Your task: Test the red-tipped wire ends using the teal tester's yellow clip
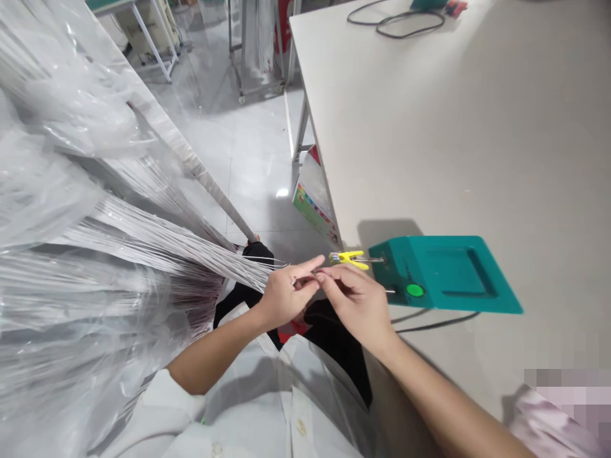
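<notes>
A bundle of thin white wires [200, 245] runs from the left into my left hand [284, 292], which is closed around the ends. My right hand [363, 302] pinches at the left fingertips, thumb against forefinger. Between the two hands a small dark bit shows, too small to name. Just beyond the right hand, a yellow clip [352, 258] sits on a metal rod of the teal device [458, 273]. That device lies on the table and has a bright green round spot [415, 290] near its left end.
More white wires under clear plastic sheeting [52, 108] hang along a long rail [191, 159] at left. The pale table [429, 133] extends to the right, with a looped black cable [410, 28] at its back. A printed box [312, 203] stands below its edge.
</notes>
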`<state>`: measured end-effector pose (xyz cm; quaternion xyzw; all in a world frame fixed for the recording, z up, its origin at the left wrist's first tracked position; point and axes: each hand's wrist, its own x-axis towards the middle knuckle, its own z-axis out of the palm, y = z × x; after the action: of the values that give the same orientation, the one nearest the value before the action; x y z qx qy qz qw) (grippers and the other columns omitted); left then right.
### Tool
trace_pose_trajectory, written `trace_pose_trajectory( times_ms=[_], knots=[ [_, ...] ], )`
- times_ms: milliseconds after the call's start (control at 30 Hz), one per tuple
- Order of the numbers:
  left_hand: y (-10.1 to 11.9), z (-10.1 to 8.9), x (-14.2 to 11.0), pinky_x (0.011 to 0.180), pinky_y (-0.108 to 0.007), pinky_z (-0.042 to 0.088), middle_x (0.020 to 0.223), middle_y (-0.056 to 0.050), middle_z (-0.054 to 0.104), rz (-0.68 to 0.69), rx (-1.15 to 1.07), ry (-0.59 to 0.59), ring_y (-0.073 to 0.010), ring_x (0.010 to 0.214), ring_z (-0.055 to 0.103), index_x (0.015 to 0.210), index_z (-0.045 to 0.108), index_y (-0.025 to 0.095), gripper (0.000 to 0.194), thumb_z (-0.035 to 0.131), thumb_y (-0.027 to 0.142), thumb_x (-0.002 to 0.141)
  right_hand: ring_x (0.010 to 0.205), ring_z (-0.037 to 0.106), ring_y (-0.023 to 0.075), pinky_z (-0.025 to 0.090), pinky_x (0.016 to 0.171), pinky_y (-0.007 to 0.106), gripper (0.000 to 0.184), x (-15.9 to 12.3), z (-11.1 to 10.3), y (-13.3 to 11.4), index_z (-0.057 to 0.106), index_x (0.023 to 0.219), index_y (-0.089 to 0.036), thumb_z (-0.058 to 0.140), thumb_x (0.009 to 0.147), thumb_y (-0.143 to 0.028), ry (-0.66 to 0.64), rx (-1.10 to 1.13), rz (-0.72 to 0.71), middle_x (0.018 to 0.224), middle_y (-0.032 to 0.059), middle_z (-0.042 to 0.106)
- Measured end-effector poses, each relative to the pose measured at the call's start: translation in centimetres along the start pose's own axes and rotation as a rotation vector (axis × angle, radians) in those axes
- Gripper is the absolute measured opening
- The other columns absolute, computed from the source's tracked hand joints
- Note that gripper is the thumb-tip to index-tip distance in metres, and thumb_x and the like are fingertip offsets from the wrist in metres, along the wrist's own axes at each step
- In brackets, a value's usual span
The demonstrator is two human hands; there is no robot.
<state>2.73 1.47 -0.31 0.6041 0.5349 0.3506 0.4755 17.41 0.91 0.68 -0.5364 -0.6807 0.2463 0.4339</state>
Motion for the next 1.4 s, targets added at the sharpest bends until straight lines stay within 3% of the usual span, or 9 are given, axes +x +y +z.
trace_pose_trajectory(
  times_ms=[167, 400, 567, 700, 833, 1000, 1100, 1267, 1400],
  knots=[
    [-0.4, -1.0, 1.4, 0.065, -0.028, 0.048, 0.101, -0.007, 0.059, -0.131, 0.131, 0.168, -0.0078, 0.055, 0.047, 0.133, 0.045, 0.017, 0.064, 0.064, 0.032, 0.073, 0.072, 0.064, 0.0163, 0.054, 0.064, 0.029, 0.027, 0.4, -0.5, -1.0, 0.064, 0.106, -0.019, 0.061, 0.08, -0.022, 0.075, -0.131, -0.223, 0.091, 0.0102, 0.067],
    [0.7, -0.7, 0.2, 0.092, -0.039, 0.045, 0.113, -0.013, 0.062, 0.023, 0.232, -0.133, -0.0249, 0.103, 0.059, 0.127, 0.051, 0.015, 0.049, 0.053, 0.022, 0.078, 0.067, 0.062, 0.014, 0.051, 0.062, 0.027, 0.01, 1.7, 0.0, -2.4, 0.065, 0.08, -0.02, 0.055, 0.082, -0.018, -0.072, 0.101, -0.158, 0.075, 0.0037, 0.067],
    [1.7, -0.8, -0.6, 0.081, -0.026, 0.051, 0.099, -0.008, 0.067, -0.057, -0.266, -0.049, -0.0159, 0.09, 0.063, 0.13, 0.046, 0.013, 0.054, 0.057, 0.021, 0.077, 0.061, 0.057, 0.0126, 0.047, 0.06, 0.026, 0.017, 2.2, 0.1, -1.7, 0.063, 0.069, -0.02, 0.054, 0.084, -0.024, -0.189, 0.215, 0.044, 0.065, 0.0013, 0.063],
    [2.4, -1.0, -0.6, 0.06, -0.019, 0.05, 0.089, -0.005, 0.068, -0.133, -0.455, 0.045, -0.0115, 0.075, 0.061, 0.115, 0.058, 0.015, 0.04, 0.061, 0.024, 0.076, 0.065, 0.058, 0.0134, 0.048, 0.065, 0.028, 0.017, 2.5, 0.1, -1.5, 0.063, 0.069, -0.02, 0.055, 0.083, -0.026, -0.171, 0.272, 0.049, 0.07, 0.0023, 0.064],
    [2.3, -1.2, -0.6, 0.051, -0.018, 0.046, 0.074, -0.002, 0.067, -0.137, -0.417, 0.143, -0.0077, 0.057, 0.055, 0.104, 0.065, 0.018, 0.028, 0.061, 0.027, 0.078, 0.057, 0.056, 0.0117, 0.049, 0.057, 0.028, 0.016, 2.6, -0.4, -1.6, 0.067, 0.076, -0.02, 0.056, 0.083, -0.028, -0.187, 0.295, 0.079, 0.075, 0.0029, 0.065],
    [2.4, -1.6, -0.7, 0.064, -0.024, 0.049, 0.07, -0.003, 0.067, -0.04, -0.234, 0.214, -0.011, 0.062, 0.059, 0.091, 0.072, 0.017, 0.021, 0.059, 0.029, 0.08, 0.06, 0.06, 0.0134, 0.051, 0.049, 0.026, 0.015, 2.7, -0.9, -1.6, 0.07, 0.081, -0.021, 0.061, 0.079, -0.033, -0.093, 0.301, 0.185, 0.08, 0.0052, 0.068],
    [2.6, -1.6, -0.6, 0.066, -0.024, 0.048, 0.068, -0.003, 0.065, -0.061, -0.246, 0.195, -0.0113, 0.064, 0.058, 0.087, 0.072, 0.016, 0.02, 0.057, 0.029, 0.081, 0.067, 0.064, 0.0162, 0.054, 0.055, 0.028, 0.014, 2.8, -0.9, -1.7, 0.07, 0.077, -0.021, 0.064, 0.077, -0.033, -0.078, 0.303, 0.174, 0.077, 0.0055, 0.069],
    [2.9, -1.6, 0.0, 0.052, -0.021, 0.045, 0.062, 0.0, 0.062, -0.172, -0.458, 0.089, -0.007, 0.051, 0.051, 0.076, 0.07, 0.014, 0.017, 0.065, 0.03, 0.073, 0.048, 0.056, 0.0103, 0.048, 0.041, 0.024, 0.016, 2.6, -1.3, -1.8, 0.07, 0.079, -0.022, 0.064, 0.076, -0.037, -0.091, 0.36, 0.243, 0.074, 0.0031, 0.067],
    [2.8, -1.4, 0.0, 0.063, -0.024, 0.048, 0.07, -0.003, 0.064, -0.048, -0.405, 0.161, -0.0106, 0.064, 0.058, 0.071, 0.069, 0.015, 0.01, 0.069, 0.025, 0.069, 0.043, 0.05, 0.0086, 0.047, 0.041, 0.023, 0.02, 2.5, -2.1, -1.6, 0.071, 0.081, -0.021, 0.065, 0.075, -0.039, -0.125, 0.445, 0.356, 0.062, 0.0007, 0.062]
  ],
)
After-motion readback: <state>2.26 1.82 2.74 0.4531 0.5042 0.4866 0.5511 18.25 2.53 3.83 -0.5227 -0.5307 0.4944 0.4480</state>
